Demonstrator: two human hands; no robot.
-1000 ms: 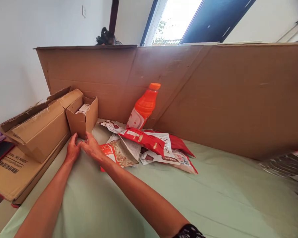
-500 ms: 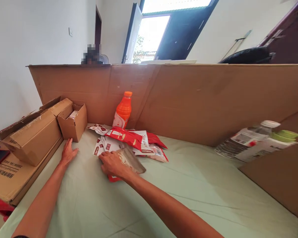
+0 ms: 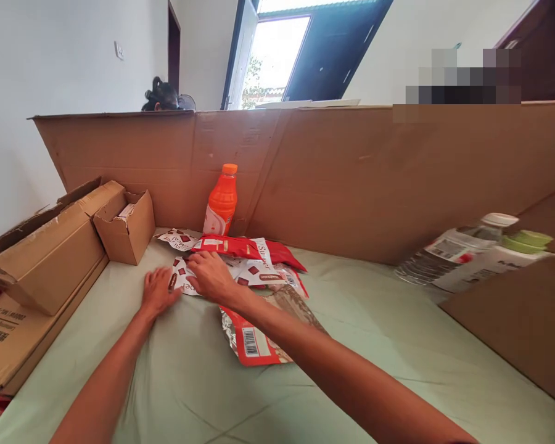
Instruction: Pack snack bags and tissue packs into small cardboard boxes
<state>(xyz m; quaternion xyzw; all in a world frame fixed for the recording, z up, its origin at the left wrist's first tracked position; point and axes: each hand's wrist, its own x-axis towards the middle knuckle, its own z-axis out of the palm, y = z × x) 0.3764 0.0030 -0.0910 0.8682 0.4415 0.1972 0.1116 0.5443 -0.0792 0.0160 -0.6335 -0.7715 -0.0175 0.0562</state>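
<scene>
My right hand (image 3: pixel 211 277) is on a white packet (image 3: pixel 180 280) printed with brown squares, its fingers bent over the packet's left part. To the left, my left hand (image 3: pixel 158 292) rests low over the cloth with its fingers apart, close by the packet's left edge. Below my right forearm lies a red and brown pouch (image 3: pixel 264 346) with a barcode and a crinkled silver end; the forearm hides part of it. Behind my right hand is a red packet (image 3: pixel 226 245), beside another white packet (image 3: pixel 178 239). An orange bottle (image 3: pixel 222 200) stands behind the packets.
A small open carton (image 3: pixel 136 231) and a longer carton (image 3: pixel 60 259) line the left side, above a flat printed box (image 3: pixel 4 336). A cardboard wall (image 3: pixel 333 179) runs across the back. At right, a clear bottle (image 3: pixel 457 246) leans beside a green-capped container (image 3: pixel 490 268).
The red and brown pouch has shifted right and toward me, out from under my right hand. That hand is now on the white packet. My left hand has moved right, away from the small carton.
</scene>
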